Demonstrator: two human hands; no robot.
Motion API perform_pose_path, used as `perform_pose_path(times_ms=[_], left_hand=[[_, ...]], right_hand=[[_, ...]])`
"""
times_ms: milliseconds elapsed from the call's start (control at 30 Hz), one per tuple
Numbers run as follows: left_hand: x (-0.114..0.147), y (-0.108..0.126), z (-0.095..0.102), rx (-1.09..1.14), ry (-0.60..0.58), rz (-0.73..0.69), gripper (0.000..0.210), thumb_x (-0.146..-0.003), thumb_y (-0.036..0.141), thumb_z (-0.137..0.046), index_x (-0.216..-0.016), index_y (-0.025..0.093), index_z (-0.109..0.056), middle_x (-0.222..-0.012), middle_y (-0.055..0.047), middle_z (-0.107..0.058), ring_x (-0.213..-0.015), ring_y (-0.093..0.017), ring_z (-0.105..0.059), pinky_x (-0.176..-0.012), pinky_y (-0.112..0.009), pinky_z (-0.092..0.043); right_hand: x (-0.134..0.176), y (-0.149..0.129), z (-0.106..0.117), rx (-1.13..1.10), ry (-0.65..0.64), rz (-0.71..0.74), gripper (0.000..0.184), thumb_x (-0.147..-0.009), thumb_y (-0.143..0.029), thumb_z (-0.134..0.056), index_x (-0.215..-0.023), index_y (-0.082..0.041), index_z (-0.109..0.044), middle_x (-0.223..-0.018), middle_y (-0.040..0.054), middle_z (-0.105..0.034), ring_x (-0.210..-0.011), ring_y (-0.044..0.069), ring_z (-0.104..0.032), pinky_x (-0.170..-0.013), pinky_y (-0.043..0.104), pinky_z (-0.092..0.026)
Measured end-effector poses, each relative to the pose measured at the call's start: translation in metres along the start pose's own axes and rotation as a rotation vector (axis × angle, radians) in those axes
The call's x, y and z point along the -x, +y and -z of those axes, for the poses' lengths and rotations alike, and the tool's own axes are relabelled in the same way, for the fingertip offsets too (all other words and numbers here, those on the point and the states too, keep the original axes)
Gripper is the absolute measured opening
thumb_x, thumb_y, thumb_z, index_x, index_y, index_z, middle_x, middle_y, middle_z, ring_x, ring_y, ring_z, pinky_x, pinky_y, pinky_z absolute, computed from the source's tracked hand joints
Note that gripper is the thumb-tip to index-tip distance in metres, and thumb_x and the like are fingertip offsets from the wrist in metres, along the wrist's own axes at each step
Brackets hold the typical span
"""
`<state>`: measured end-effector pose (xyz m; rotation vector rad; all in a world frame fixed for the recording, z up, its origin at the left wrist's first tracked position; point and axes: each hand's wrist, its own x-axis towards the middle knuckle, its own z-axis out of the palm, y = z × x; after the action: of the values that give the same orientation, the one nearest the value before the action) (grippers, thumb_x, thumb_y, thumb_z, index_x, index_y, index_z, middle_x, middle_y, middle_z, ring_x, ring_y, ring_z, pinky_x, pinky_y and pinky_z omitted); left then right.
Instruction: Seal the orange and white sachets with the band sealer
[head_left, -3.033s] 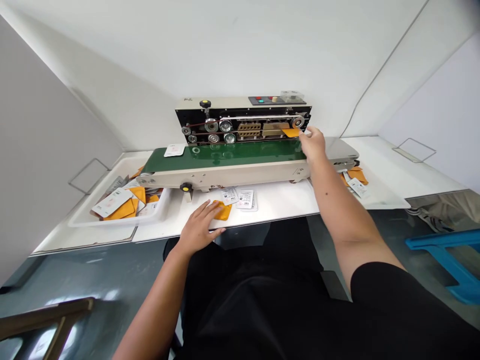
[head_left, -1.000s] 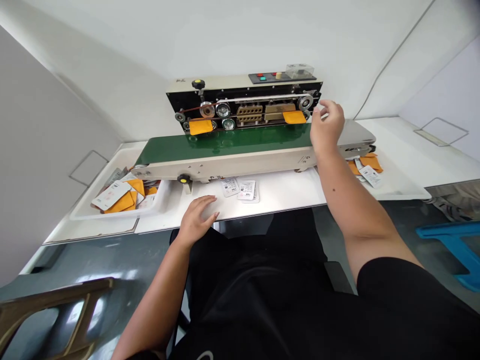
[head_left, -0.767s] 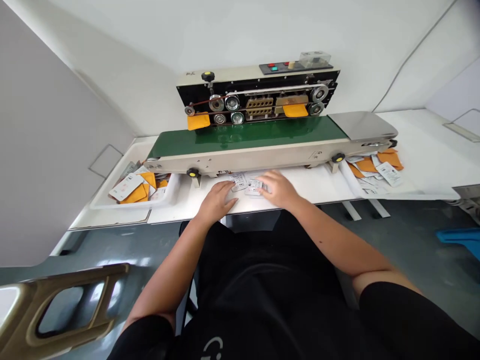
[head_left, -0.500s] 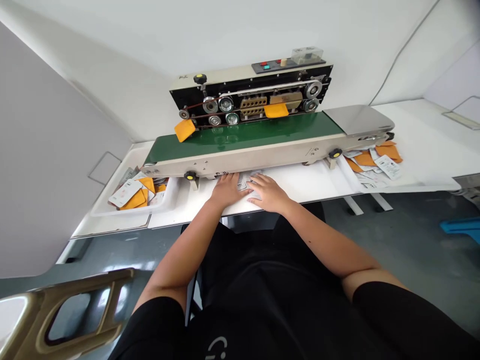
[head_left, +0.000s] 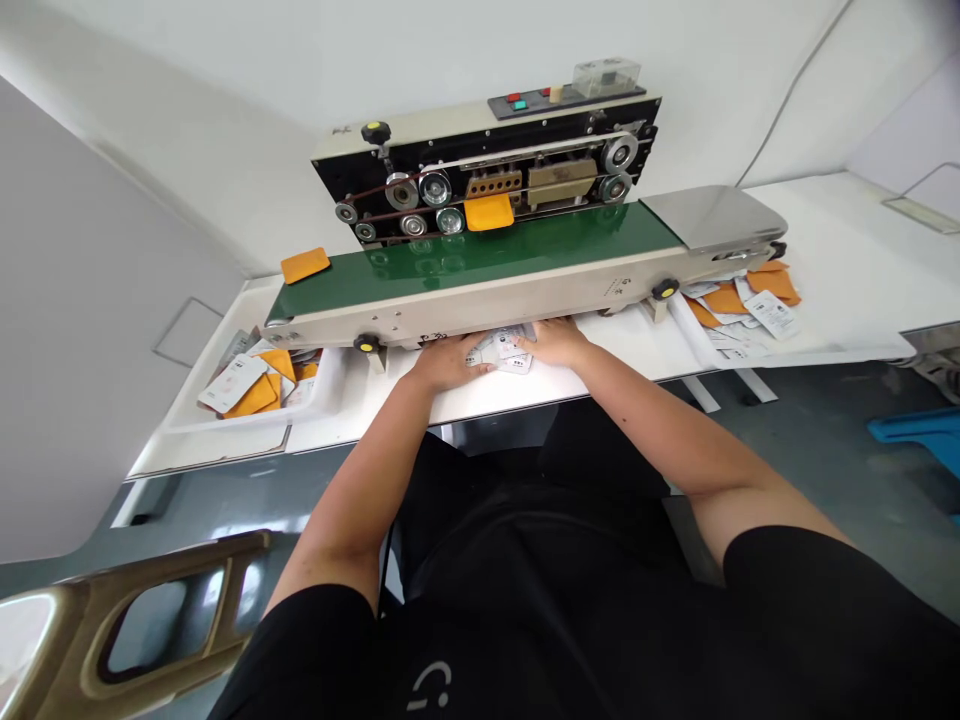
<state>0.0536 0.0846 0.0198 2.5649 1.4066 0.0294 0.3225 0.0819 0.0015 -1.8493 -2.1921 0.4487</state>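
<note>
Several small white printed packets (head_left: 511,350) lie on the white table, under the front edge of the conveyor and between my hands. My left hand (head_left: 448,364) is spread at their left side, thumb stretched towards them. My right hand (head_left: 559,342) rests over their right side, its thumb and fingers apart and touching them. The conveyor frame partly hides the fingertips of both hands. Above stands a band sealer (head_left: 487,150) with a green belt (head_left: 480,250). One orange packet (head_left: 489,213) is at its sealing bars, and another orange packet (head_left: 305,265) is at the belt's left end.
A white tray (head_left: 328,395) of white and orange packets stands at the left. To the right, another white tray (head_left: 696,335) holds more packets. Black knobs (head_left: 366,344) stick out from the conveyor front. A brown chair (head_left: 225,600) and a blue stool (head_left: 919,430) stand on the floor.
Both orange packets have travelled left along the sealer. My right hand has moved right and further under the conveyor edge, so more of the white packets show between my hands.
</note>
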Motion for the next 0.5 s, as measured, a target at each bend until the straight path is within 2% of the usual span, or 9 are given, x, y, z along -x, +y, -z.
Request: perform_pose_path(times_ms=[100,200,300,367,500], left_hand=[[0.01,-0.003,0.0,0.044,0.013,-0.114,0.086,-0.093,0.072,-0.063,-0.167,0.039,-0.038,-0.172,-0.004,-0.042,-0.152,-0.038,-0.047,-0.124,-0.05,-0.039],[0.017,-0.004,-0.003,0.069,0.04,-0.118,0.088,-0.092,0.071,-0.065,-0.168,0.034,-0.039,-0.171,-0.007,-0.042,-0.154,-0.04,-0.042,-0.128,-0.054,-0.033],[0.021,-0.003,-0.006,0.045,0.069,-0.081,0.094,-0.092,0.072,-0.065,-0.17,0.032,-0.033,-0.173,-0.009,-0.039,-0.156,-0.042,-0.038,-0.129,-0.06,-0.027],[0.022,-0.002,-0.007,0.03,0.073,-0.078,0.093,-0.093,0.074,-0.062,-0.17,0.031,-0.034,-0.173,-0.009,-0.038,-0.156,-0.042,-0.037,-0.128,-0.062,-0.027],[0.022,-0.003,-0.009,0.031,0.094,-0.112,0.081,-0.095,0.074,-0.06,-0.162,0.03,-0.05,-0.17,-0.009,-0.044,-0.153,-0.04,-0.043,-0.127,-0.059,-0.032]], right_hand=[[-0.018,0.0,0.003,-0.036,-0.089,0.065,0.081,-0.098,-0.078,-0.049,-0.155,-0.02,-0.057,-0.154,0.0152,-0.062,-0.146,0.038,-0.054,-0.12,0.047,-0.042],[-0.019,-0.002,0.004,-0.018,-0.14,0.149,0.07,-0.103,-0.07,-0.047,-0.156,-0.027,-0.058,-0.159,0.0093,-0.058,-0.146,0.037,-0.054,-0.118,0.048,-0.045],[-0.006,-0.001,0.002,-0.019,-0.108,0.314,0.059,-0.106,-0.058,-0.05,-0.158,-0.031,-0.057,-0.166,0.0034,-0.05,-0.151,0.034,-0.049,-0.121,0.048,-0.044],[0.005,0.001,0.001,-0.043,-0.072,0.377,0.059,-0.104,-0.055,-0.055,-0.158,-0.032,-0.057,-0.167,0.0025,-0.049,-0.152,0.032,-0.049,-0.122,0.047,-0.043],[0.017,0.004,0.002,-0.074,-0.004,0.312,0.065,-0.097,-0.059,-0.067,-0.154,-0.029,-0.062,-0.158,0.0072,-0.059,-0.142,0.033,-0.058,-0.113,0.047,-0.05]])
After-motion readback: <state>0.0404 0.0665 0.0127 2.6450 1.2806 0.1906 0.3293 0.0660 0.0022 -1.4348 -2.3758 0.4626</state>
